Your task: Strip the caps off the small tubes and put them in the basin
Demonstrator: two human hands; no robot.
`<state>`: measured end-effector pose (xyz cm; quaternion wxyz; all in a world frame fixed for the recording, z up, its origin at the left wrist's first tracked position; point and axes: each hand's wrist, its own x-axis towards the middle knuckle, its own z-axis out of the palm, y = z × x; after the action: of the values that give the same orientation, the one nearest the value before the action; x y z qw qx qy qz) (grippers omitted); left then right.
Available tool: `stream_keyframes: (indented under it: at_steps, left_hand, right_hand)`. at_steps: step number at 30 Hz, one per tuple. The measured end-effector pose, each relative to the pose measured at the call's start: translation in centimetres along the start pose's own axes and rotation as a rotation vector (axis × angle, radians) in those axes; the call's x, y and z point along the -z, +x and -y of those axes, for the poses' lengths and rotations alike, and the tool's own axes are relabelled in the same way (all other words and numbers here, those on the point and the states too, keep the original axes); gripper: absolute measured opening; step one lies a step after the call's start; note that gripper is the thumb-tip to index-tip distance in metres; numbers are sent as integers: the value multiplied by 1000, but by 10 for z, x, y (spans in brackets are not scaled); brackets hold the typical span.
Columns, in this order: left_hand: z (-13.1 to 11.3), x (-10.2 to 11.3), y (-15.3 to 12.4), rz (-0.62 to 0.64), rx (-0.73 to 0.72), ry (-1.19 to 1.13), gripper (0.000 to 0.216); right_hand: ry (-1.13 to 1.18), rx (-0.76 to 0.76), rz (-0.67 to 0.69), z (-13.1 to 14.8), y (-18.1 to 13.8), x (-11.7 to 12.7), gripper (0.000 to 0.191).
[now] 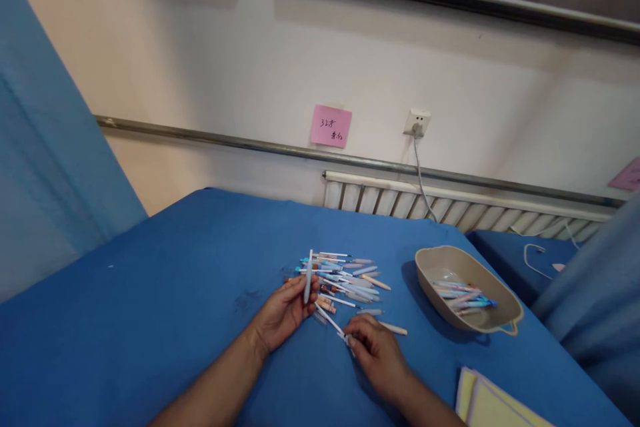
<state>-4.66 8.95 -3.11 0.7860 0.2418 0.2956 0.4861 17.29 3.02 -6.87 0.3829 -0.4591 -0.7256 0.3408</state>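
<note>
My left hand (287,310) is closed around a pale blue-grey pen barrel (309,283), held nearly upright with a thin white stick rising from its top. My right hand (375,350), lower and to the right, pinches a thin white pen refill (329,317) that slants up toward the left hand. A small pale piece shows at the right fingertips, too small to make out. Just beyond both hands lies a loose pile of pen parts (363,283): blue, grey, peach and brown barrels and white refills. The left fingers hide part of the pile.
To the right stands a beige basin (425,267) with several assembled-looking pens (463,297) inside. Yellow paper pads (493,403) lie at the near right edge of the blue-covered table (165,280). Behind are a radiator (390,199), a plugged cord (419,167) and a pink note (331,125).
</note>
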Motion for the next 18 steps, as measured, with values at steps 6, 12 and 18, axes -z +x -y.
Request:
stream_keyframes:
  at_steps: [6,12,18]
  left_hand:
    - [0,3,2,11,7,-32,18]
    - [0,2,3,2,-1,-34,12]
    - [0,0,1,-2,-3,-41,11]
  right_hand:
    - [287,-203,-134,-13,7,-2,30]
    - [327,-252,-200,-13,8,0,35]
    - [-97,77,54,17,-2,0,31]
